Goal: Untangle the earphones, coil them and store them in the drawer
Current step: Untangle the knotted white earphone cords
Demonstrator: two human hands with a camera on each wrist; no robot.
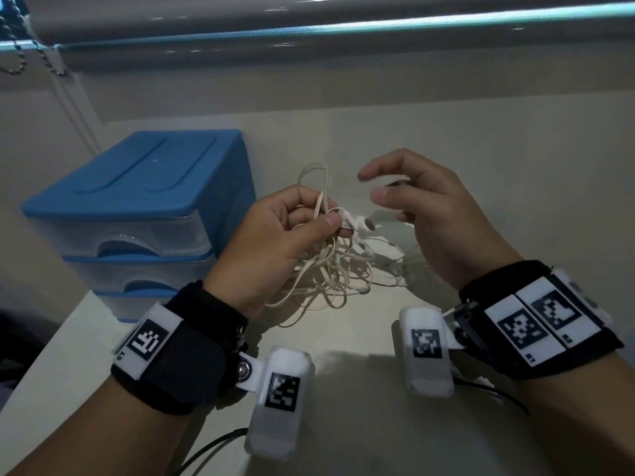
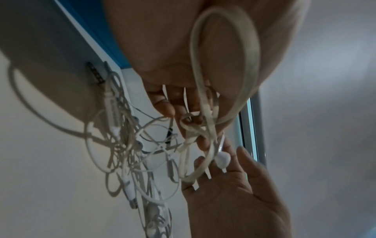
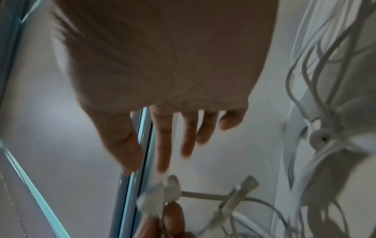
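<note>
A tangle of white and cream earphone cables [image 1: 330, 269] hangs from my left hand [image 1: 302, 221] down onto the white table [image 1: 343, 407]. The left thumb and fingers pinch several strands, with a cream loop [image 2: 225, 64] standing above them and a white earbud [image 1: 364, 224] jutting to the right. My right hand [image 1: 405, 197] hovers just right of that earbud, fingers spread and relaxed, holding nothing. In the left wrist view the earbud [image 2: 222, 158] sits against the right hand's fingertips [image 2: 242, 153]. The blue drawer unit [image 1: 137, 201] stands at the left, its clear drawers closed.
A wall with a window ledge [image 1: 343, 29] runs behind the table. A bead chain [image 1: 20, 46] hangs at the upper left. Bare table surface lies in front of the tangle and to its right. Black wires trail from the wrist cameras at the near edge.
</note>
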